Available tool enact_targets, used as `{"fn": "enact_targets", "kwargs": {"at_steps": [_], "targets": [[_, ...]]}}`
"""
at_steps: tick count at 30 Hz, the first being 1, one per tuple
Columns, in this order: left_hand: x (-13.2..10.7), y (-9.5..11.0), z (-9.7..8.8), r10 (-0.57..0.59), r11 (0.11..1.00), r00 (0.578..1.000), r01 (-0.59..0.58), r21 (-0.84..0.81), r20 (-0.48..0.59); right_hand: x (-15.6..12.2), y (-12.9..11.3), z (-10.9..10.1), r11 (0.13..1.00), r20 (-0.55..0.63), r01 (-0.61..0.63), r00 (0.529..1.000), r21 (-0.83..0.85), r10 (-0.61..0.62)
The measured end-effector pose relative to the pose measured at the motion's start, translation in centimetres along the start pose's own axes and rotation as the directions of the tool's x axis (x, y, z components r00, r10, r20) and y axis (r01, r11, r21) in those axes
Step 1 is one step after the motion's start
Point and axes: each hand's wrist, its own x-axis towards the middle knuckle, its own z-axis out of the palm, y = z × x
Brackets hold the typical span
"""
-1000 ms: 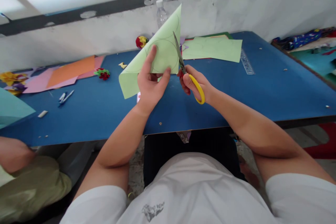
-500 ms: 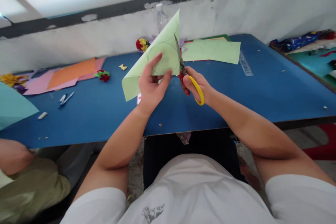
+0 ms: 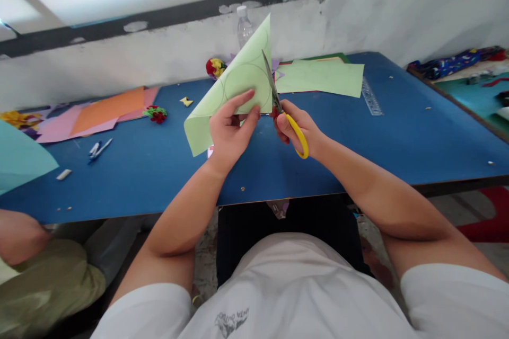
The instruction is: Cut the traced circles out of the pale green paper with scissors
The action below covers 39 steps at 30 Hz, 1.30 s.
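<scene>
My left hand (image 3: pixel 230 130) pinches a light green sheet of paper (image 3: pixel 234 82) with circles drawn on it and holds it up, tilted, above the blue table (image 3: pixel 159 169). My right hand (image 3: pixel 294 127) grips yellow-handled scissors (image 3: pixel 284 106). Their blades point up along the sheet's right edge and are slightly apart at the paper.
More green sheets (image 3: pixel 322 77) and a clear ruler (image 3: pixel 371 98) lie at the back right. Orange and pink paper (image 3: pixel 103 111), small paper flowers (image 3: pixel 155 113), pens (image 3: pixel 99 148) and a plastic bottle (image 3: pixel 243 24) are at the left and back. Another person (image 3: pixel 35 270) sits at my left with a teal sheet (image 3: pixel 19 159).
My left fingers have slid lower and curled over the green sheet. The sheet has turned slightly. The scissors have stayed at its right edge.
</scene>
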Motion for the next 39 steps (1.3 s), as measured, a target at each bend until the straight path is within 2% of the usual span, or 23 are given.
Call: {"fn": "enact_targets", "kwargs": {"at_steps": [7, 14, 22, 39], "targets": [[-0.3, 0.0, 0.0, -0.075, 0.997, 0.997, 0.075, -0.001, -0.004, -0.1, -0.1, 0.1, 1.000, -0.011, 0.001, 1.000, -0.005, -0.001], [-0.1, -1.6, -0.6, -0.082, 0.997, 0.994, 0.081, 0.017, 0.068, -0.2, 0.2, 0.1, 1.000, -0.007, -0.008, 1.000, 0.015, 0.008], [-0.4, 0.0, -0.1, -0.089, 0.994, 0.996, 0.091, -0.065, 0.033, -0.1, 0.0, 0.3, 1.000, -0.043, -0.002, 0.999, 0.030, 0.003], [-0.7, 1.0, -0.3, -0.184, 0.983, 0.983, 0.184, -0.011, 0.019, -0.4, -0.5, 0.7, 0.999, -0.050, 0.005, 0.999, 0.042, -0.002]]}}
